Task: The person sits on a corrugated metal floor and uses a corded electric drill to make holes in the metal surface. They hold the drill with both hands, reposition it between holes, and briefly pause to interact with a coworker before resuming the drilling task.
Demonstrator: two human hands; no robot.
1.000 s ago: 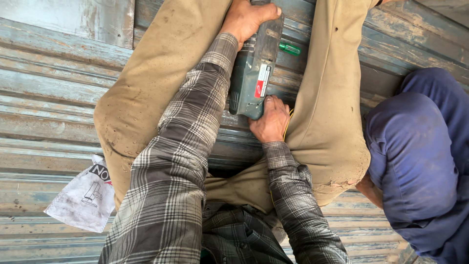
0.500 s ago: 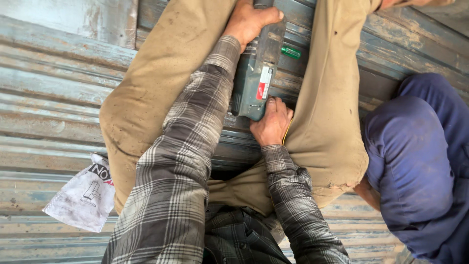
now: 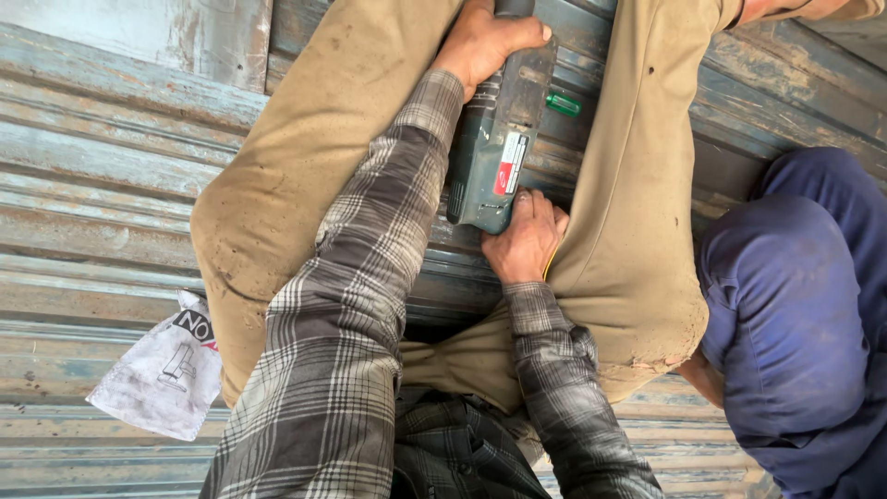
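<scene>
A dark grey-green power drill [image 3: 496,152] points away from me, down between my tan-trousered knees. My left hand [image 3: 485,39] wraps around its front body near the top edge of the view. My right hand [image 3: 525,242] grips the rear handle end. A small green piece [image 3: 563,103] shows beside the drill on the right. The drill's tip is cut off by the frame edge. Both my arms wear a grey plaid shirt.
I crouch on a worn corrugated metal sheet [image 3: 102,176]. A crumpled white printed bag [image 3: 164,371] lies at my left. Another person in blue clothing [image 3: 795,323] crouches close on the right.
The view has shifted slightly, so the drill and my hands sit a little higher and more to the right. My grip on the drill is unchanged.
</scene>
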